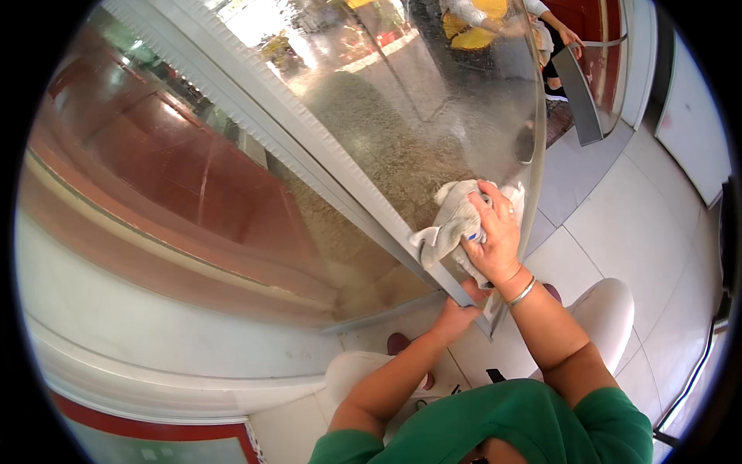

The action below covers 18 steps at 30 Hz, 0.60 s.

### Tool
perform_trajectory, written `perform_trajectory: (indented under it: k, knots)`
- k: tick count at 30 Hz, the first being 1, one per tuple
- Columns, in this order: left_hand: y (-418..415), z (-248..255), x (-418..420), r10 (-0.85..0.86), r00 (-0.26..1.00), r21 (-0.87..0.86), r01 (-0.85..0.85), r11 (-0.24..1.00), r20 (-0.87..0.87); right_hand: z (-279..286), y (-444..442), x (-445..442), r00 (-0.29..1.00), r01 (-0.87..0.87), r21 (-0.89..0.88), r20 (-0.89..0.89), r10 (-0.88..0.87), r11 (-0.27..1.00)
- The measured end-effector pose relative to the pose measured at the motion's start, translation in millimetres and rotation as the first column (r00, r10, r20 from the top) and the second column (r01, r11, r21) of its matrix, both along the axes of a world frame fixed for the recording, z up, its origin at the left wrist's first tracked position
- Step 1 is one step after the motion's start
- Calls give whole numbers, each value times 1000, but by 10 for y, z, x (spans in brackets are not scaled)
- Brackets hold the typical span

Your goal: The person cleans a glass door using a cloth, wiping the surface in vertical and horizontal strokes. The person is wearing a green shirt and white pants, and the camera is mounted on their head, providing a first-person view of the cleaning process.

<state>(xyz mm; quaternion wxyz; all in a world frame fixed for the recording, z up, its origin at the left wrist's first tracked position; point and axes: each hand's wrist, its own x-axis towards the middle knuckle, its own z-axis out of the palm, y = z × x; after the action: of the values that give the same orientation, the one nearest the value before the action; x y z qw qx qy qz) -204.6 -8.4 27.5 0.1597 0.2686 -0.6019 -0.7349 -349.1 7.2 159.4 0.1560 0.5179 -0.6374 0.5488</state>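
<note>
My right hand point(494, 235) grips a bunched, pale grey cloth point(458, 217) and presses it against the lower part of a wet-looking glass door panel point(400, 116). One end of the cloth hangs over the door's metal frame strip point(348, 185). Below the cloth, my left hand point(464, 310) is closed around the lower end of that strip, near the panel's corner; some of its fingers are hidden behind the metal.
Another person's hand point(571, 37) is at a door handle plate point(579, 95) at the upper right. A second glass panel with its frame lies left. Pale floor tiles point(614, 232) extend right, beside a white panel point(695, 122).
</note>
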Motion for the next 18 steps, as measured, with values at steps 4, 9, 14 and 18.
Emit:
perform_trajectory:
  k: [4,9,14,18]
  knots:
    - [60,177,16,48,986,138,-26,990,-157,-653,5,-277,969,187,47,154,-192,981]
    - [-55,39,82,-80,990,95,91,991,-113,-1275,69,-520,736,115,345,601,-313,932]
    - [-31,-230,43,-105,988,-190,82,978,-115,-1067,49,-395,674,-7,169,729,-120,986]
    - [-81,-296,36,-118,961,-336,200,920,249,-146,112,50,937,-9,-110,347,47,994]
